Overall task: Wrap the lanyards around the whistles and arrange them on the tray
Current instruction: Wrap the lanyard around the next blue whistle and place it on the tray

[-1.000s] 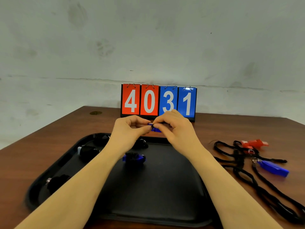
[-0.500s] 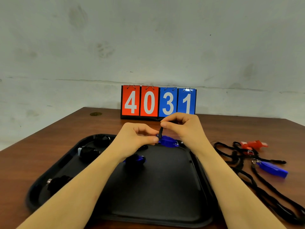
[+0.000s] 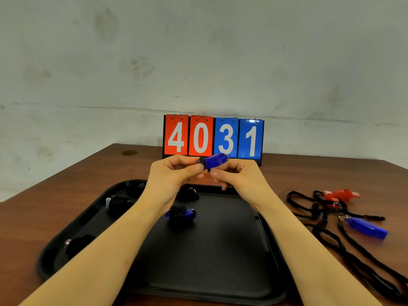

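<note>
I hold a blue whistle [image 3: 214, 161] up in front of the scoreboard, above the far edge of the black tray [image 3: 231, 250]. My left hand [image 3: 171, 175] pinches its left end, where a bit of black lanyard shows. My right hand [image 3: 237, 176] grips it from below on the right, fingers curled. Several whistles wrapped in black lanyard lie on the tray, one blue [image 3: 181, 214], others at the left [image 3: 119, 203] and front left [image 3: 78, 244]. On the table to the right lie an unwrapped red whistle [image 3: 341, 194] and blue whistle [image 3: 367, 227] with loose lanyards.
A flip scoreboard [image 3: 213, 138] reading 4031 stands at the back of the brown table [image 3: 44, 217]. Tangled black lanyards [image 3: 326, 235] spread from the tray's right rim toward the table's right edge. A grey wall rises behind.
Both hands lifted the blue whistle from just above the tray's far edge up to the scoreboard's base. The whistle turned to lie sideways between the fingertips.
</note>
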